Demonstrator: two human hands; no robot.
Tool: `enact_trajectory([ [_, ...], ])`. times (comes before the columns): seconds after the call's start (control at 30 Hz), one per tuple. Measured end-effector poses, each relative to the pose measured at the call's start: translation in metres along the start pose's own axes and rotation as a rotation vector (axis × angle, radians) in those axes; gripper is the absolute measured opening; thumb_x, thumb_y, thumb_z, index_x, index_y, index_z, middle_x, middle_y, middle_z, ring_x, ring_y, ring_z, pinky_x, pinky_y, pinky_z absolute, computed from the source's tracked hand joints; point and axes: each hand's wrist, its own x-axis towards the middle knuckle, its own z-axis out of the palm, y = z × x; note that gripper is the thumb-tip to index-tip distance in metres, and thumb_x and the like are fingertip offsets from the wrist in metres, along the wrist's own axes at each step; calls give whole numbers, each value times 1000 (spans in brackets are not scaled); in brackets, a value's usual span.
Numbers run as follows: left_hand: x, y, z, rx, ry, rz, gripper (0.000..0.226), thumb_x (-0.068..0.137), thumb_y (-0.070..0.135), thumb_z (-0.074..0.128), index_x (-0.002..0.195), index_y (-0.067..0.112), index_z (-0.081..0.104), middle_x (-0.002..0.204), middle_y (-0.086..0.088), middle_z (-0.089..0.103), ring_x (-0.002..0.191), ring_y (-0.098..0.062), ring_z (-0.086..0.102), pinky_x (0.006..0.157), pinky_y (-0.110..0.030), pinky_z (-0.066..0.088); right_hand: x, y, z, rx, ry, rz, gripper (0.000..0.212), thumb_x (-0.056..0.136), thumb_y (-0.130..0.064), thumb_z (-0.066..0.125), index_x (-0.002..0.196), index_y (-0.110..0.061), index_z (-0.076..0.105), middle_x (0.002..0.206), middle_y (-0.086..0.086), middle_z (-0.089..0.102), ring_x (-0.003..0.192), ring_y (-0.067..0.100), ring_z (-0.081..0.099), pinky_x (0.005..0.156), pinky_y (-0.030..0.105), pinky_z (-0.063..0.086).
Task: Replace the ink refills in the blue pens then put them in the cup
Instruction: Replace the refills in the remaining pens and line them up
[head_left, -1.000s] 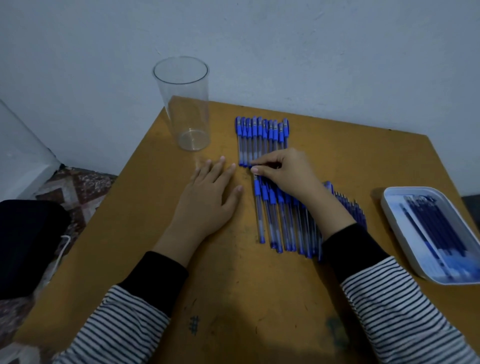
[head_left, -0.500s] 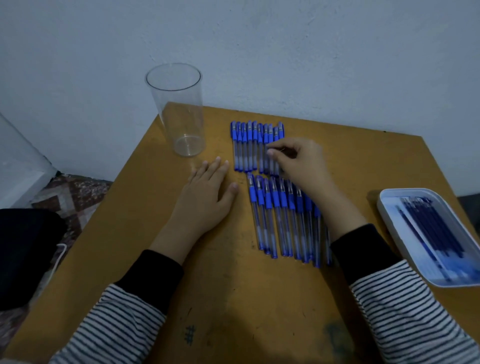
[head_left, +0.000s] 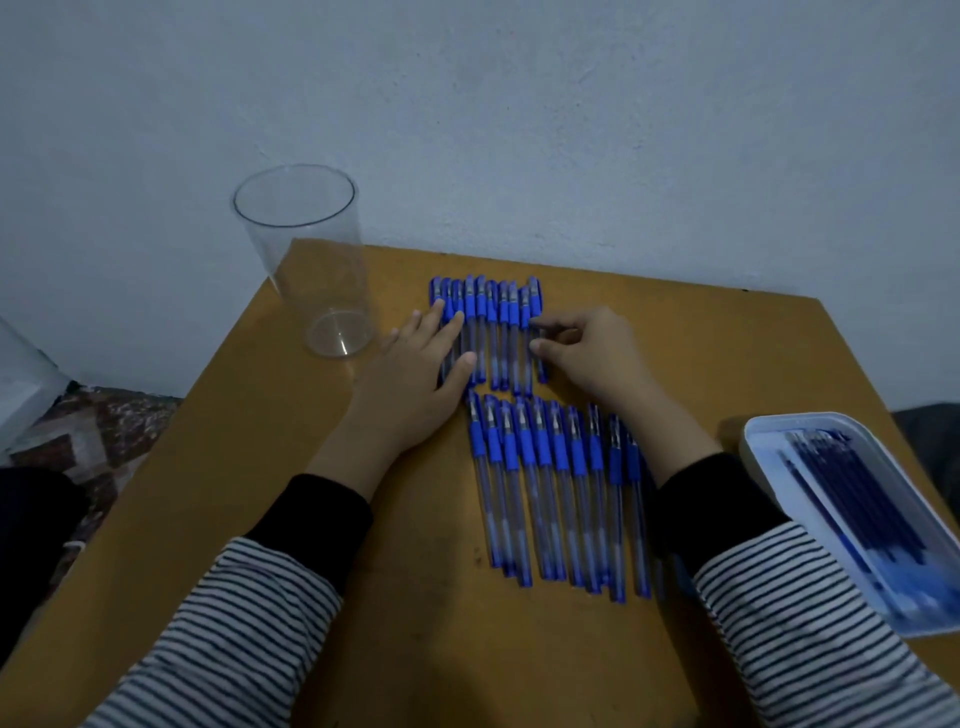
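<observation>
L hand (head_left: 415, 374) flat on far pen row (head_left: 493, 332), 9 o'clock end; R hand (head_left: 587, 353) pinches its 3 o'clock end.

Striped sleeves (head_left: 244, 623) (white with dark bands) over black cuffs (head_left: 317, 525).

Table (head_left: 218, 493): bare strip ran down left side, from cup to near edge; bare band along front; bare patch at far right corner, behind tray.
Cup (head_left: 311, 270): stood upright at far left corner, mouth open, nothing above it.
Far row of pens (head_left: 501, 332): blocked centre back; left hand (head_left: 415, 379) lay flat over its left end, right hand (head_left: 592, 353) pinched end pen (head_left: 535, 296) at its right.
Near row of pens (head_left: 561, 493): filled centre between forearms.
Tray (head_left: 758, 441): took up right edge.
Wall (head_left: 519, 130): closed far side.
</observation>
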Motion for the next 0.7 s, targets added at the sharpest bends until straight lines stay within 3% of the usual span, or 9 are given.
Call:
enact_trajectory([
  [0.23, -1, -1, 1, 13, -11, -8, 58, 108, 45, 28, 160, 24, 19, 169, 3, 7, 155, -16, 5, 123, -33, 3, -2, 0, -4, -15, -17, 60, 27, 91, -19, 70, 118, -19, 71, 108, 1, 65, 101, 14, 59, 78, 22, 43],
  [0.37, -5, 1, -1, -49, 9, -7, 55, 108, 41, 31, 160, 23, 23, 168, 2, 11, 155, -16, 7, 122, -32, 5, -6, 1, -7, 1, 8, 95, 27, 92, -13, 68, 118, -18, 71, 107, 2, 66, 96, 14, 59, 77, 22, 44],
  [0.43, -10, 1, -3, -117, 42, -2, 53, 109, 38, 33, 158, 21, 27, 167, 2, 15, 154, -16, 10, 121, -31, 8, -13, 4, -10, 119, 28, 130, 26, 92, -11, 67, 118, -16, 70, 101, 0, 65, 92, 15, 60, 76, 26, 47],
  [0.57, -31, 10, -6, -277, 129, 24, 49, 109, 32, 38, 156, 18, 35, 164, 2, 27, 152, -11, 18, 124, -30, 10, -43, 3, -17, 518, 46, 138, 26, 91, -7, 68, 116, -14, 71, 96, 3, 70, 93, 20, 67, 87, 32, 57],
  [0.63, -44, 17, -7, -328, 194, 52, 47, 108, 32, 40, 153, 20, 39, 160, 1, 35, 149, -8, 25, 126, -37, 17, -67, -3, -16, 655, 19, 82, 28, 90, -4, 68, 115, -15, 71, 83, -5, 69, 80, 12, 65, 82, 26, 57],
  [0.7, -55, 24, -7, -335, 259, 77, 49, 106, 41, 38, 152, 24, 41, 155, 2, 45, 144, -9, 36, 121, -47, 28, -93, -11, -11, 712, 4, 32, 28, 88, -4, 70, 110, -21, 72, 84, -8, 73, 80, 8, 68, 80, 21, 56],
])
